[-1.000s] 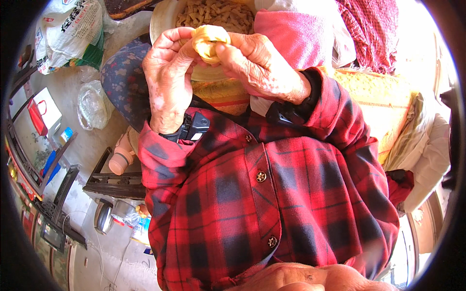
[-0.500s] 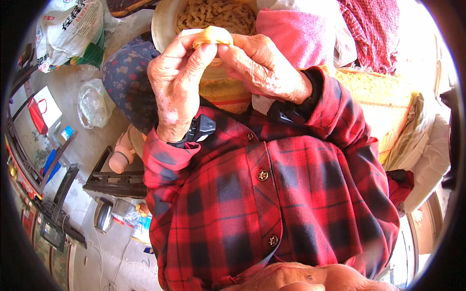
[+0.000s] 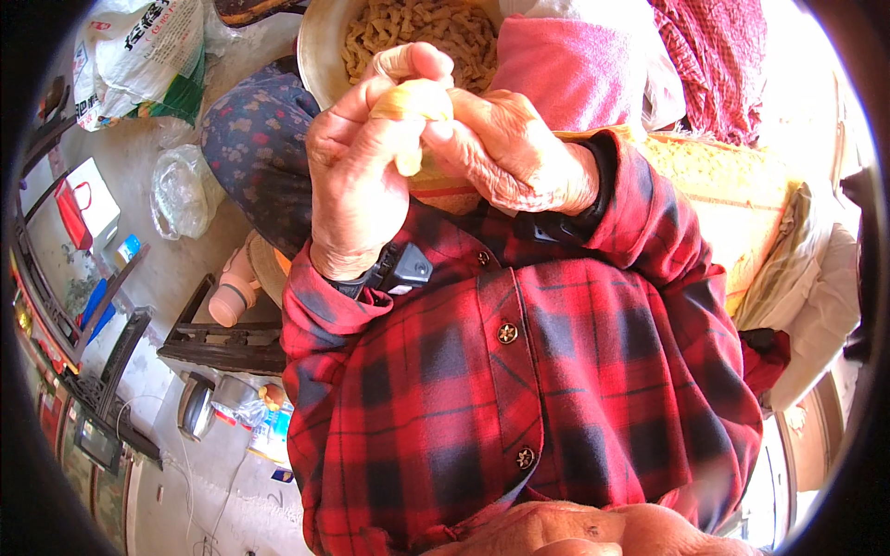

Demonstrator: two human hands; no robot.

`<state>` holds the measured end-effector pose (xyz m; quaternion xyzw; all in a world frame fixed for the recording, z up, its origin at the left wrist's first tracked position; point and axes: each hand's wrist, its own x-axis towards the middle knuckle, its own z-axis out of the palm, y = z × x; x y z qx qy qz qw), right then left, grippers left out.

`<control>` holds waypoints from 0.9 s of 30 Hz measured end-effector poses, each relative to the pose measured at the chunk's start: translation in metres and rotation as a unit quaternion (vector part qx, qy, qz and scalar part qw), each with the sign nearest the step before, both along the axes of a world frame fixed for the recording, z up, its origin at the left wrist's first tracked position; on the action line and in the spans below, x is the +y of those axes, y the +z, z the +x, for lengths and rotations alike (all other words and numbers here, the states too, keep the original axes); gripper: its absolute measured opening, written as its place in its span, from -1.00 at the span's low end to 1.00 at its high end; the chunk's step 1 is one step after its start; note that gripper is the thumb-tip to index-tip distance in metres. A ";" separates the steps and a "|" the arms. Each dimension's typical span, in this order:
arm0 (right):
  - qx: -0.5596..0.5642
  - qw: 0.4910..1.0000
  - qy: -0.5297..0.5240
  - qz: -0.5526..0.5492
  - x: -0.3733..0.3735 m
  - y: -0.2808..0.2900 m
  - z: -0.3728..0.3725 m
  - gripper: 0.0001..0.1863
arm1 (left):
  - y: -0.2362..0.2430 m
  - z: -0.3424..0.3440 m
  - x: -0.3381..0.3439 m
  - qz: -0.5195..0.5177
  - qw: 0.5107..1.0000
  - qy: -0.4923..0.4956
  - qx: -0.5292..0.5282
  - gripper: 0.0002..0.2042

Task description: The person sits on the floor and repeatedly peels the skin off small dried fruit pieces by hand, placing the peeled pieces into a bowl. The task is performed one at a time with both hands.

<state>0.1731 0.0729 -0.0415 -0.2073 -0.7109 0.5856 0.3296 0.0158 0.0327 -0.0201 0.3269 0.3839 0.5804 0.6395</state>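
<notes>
In front of my chest, both hands hold a smooth, curved pale-yellow piece (image 3: 413,100) whose exact kind I cannot make out. My left hand (image 3: 357,181) grips it from the left, with the thumb on the near side and the fingers bent behind and above. From the right, my right hand (image 3: 514,153) pinches its edge between thumb and forefinger. Just beyond my hands, a whitish basin (image 3: 320,60) contains many brown, stubby strips (image 3: 426,32). My fingers hide part of the piece and the basin's near side.
A pink cloth (image 3: 565,74) lies right of the basin, beside a dark red checked cloth (image 3: 709,65). Yellow padding (image 3: 714,185) is at my right. Leftward are a printed sack (image 3: 139,56), a clear plastic bag (image 3: 181,190), a pink bottle (image 3: 232,292) and a dark wooden stool (image 3: 218,338).
Both hands have come slightly nearer to me and to the right. My left fingers have lifted and curled above the yellow piece, which is now turned and partly covered.
</notes>
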 end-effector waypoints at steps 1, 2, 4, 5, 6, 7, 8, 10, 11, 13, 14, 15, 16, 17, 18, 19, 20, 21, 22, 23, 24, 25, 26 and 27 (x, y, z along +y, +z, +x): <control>-0.010 0.999 0.005 0.040 0.002 -0.001 0.002 -0.86 | 0.000 0.004 -0.002 -0.033 0.997 0.070 0.029 -0.85; -0.036 0.994 -0.024 0.098 0.002 -0.004 0.002 -0.86 | 0.000 0.002 0.000 -0.040 0.997 0.059 0.043 -0.86; -0.088 0.969 -0.081 0.216 0.006 -0.009 0.001 -0.78 | 0.000 -0.001 -0.001 -0.040 0.996 0.033 0.078 -0.87; -0.089 0.956 -0.080 0.268 0.008 -0.012 0.001 -0.72 | 0.000 -0.006 -0.001 -0.041 0.987 0.019 0.152 -0.87; -0.102 0.945 -0.077 0.302 0.010 -0.015 0.001 -0.71 | -0.001 -0.013 -0.002 -0.049 0.977 -0.012 0.209 -0.86; -0.112 0.930 -0.086 0.338 0.010 -0.017 0.000 -0.70 | -0.002 -0.020 -0.002 -0.048 0.961 -0.047 0.270 -0.84; -0.122 0.916 -0.086 0.373 0.010 -0.019 0.000 -0.69 | -0.003 -0.025 -0.003 -0.071 0.935 -0.079 0.337 -0.81; -0.137 0.898 -0.075 0.412 0.011 -0.020 0.000 -0.65 | -0.007 -0.029 -0.011 -0.149 0.968 -0.085 0.183 -0.74; -0.145 0.890 -0.074 0.426 0.011 -0.020 0.000 -0.64 | -0.009 -0.029 -0.015 -0.183 0.974 -0.084 0.106 -0.74; -0.157 0.879 -0.062 0.447 0.010 -0.018 -0.001 -0.63 | -0.012 -0.028 -0.022 -0.221 0.972 -0.074 0.007 -0.71; -0.162 0.875 -0.052 0.453 0.011 -0.016 -0.001 -0.62 | -0.012 -0.027 -0.025 -0.222 0.973 -0.065 0.004 -0.72; -0.159 0.872 -0.049 0.461 0.012 -0.014 -0.001 -0.62 | -0.012 -0.026 -0.028 -0.223 0.973 -0.056 0.001 -0.72; -0.157 0.878 -0.034 0.451 0.012 -0.010 -0.001 -0.62 | -0.011 -0.026 -0.031 -0.215 0.975 -0.048 -0.006 -0.73; -0.147 0.885 -0.026 0.442 0.013 -0.006 0.000 -0.62 | -0.009 -0.026 -0.034 -0.216 0.975 -0.042 0.004 -0.76; -0.140 0.892 -0.015 0.429 0.014 -0.002 0.000 -0.62 | -0.008 -0.027 -0.036 -0.218 0.975 -0.045 0.001 -0.77; -0.152 0.889 0.013 0.432 0.014 0.003 0.003 -0.66 | -0.005 -0.028 -0.039 -0.214 0.976 -0.050 -0.003 -0.77; -0.167 0.886 0.045 0.430 0.013 0.008 0.007 -0.66 | -0.003 -0.030 -0.042 -0.210 0.976 -0.053 -0.004 -0.78; -0.181 0.882 0.077 0.428 0.013 0.013 0.009 -0.62 | -0.001 -0.031 -0.046 -0.211 0.976 -0.059 0.005 -0.79; -0.177 0.898 0.093 0.392 0.012 0.016 0.011 -0.61 | 0.001 -0.032 -0.049 -0.206 0.976 -0.069 0.007 -0.79; -0.172 0.912 0.108 0.356 0.012 0.019 0.012 -0.59 | 0.003 -0.034 -0.052 -0.198 0.977 -0.080 0.007 -0.79; -0.171 0.924 0.126 0.318 0.011 0.020 0.013 -0.57 | 0.005 -0.035 -0.054 -0.187 0.978 -0.090 0.007 -0.79; -0.177 0.923 0.137 0.314 0.011 0.022 0.014 -0.55 | 0.007 -0.037 -0.056 -0.175 0.979 -0.106 -0.008 -0.78; -0.175 0.924 0.148 0.306 0.010 0.023 0.014 -0.54 | 0.008 -0.038 -0.057 -0.183 0.976 -0.116 0.000 -0.78; -0.171 0.926 0.160 0.298 0.010 0.024 0.015 -0.52 | 0.009 -0.039 -0.058 -0.187 0.974 -0.124 0.006 -0.77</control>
